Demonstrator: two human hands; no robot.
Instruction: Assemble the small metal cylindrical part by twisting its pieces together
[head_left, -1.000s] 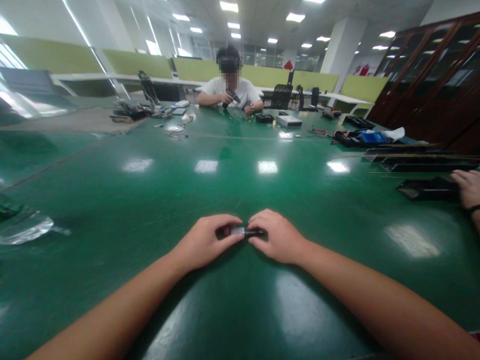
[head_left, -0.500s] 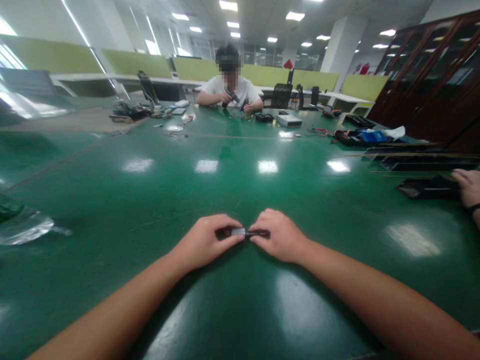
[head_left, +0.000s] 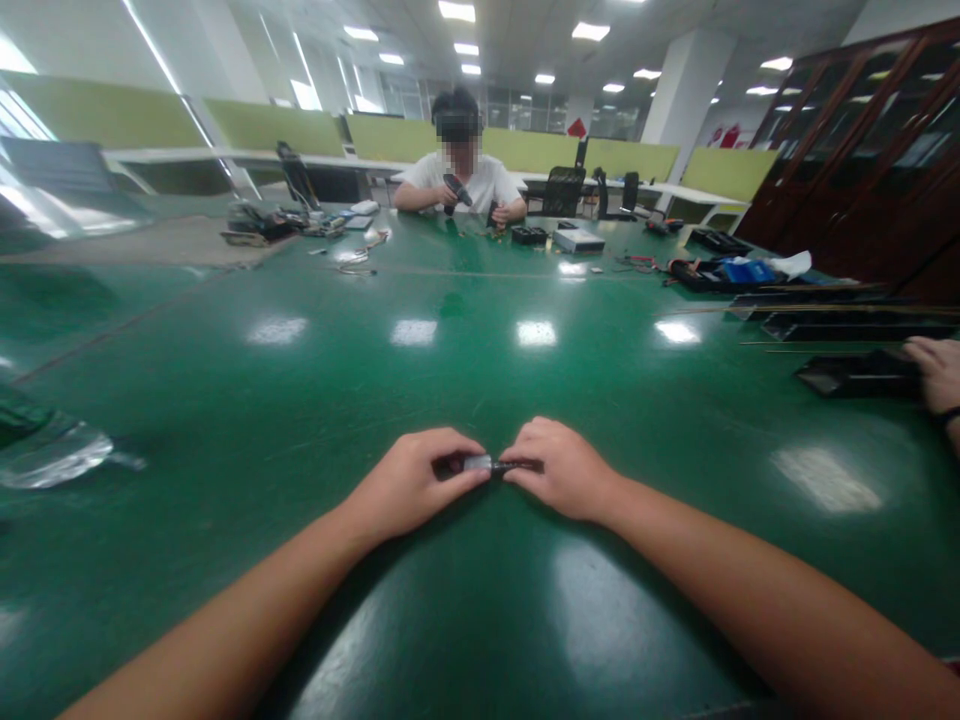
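Observation:
My left hand (head_left: pixel 412 480) and my right hand (head_left: pixel 559 468) rest on the green table (head_left: pixel 465 370), knuckles up and fingers curled. Between them they pinch a small part (head_left: pixel 487 464): a short silver-grey piece on the left side and a thin dark piece on the right. My left fingers close on the silver end, my right fingers on the dark end. What the part is stays too small to tell.
A person (head_left: pixel 459 170) sits at the far side holding a dark tool. Another person's hand (head_left: pixel 934 375) touches a black tray (head_left: pixel 855 375) at the right edge. Black trays and a blue box (head_left: pixel 739 272) lie far right. A clear plastic bag (head_left: pixel 45 455) lies at left.
My hands have barely shifted on the small part. The person across the table has raised the dark tool a little.

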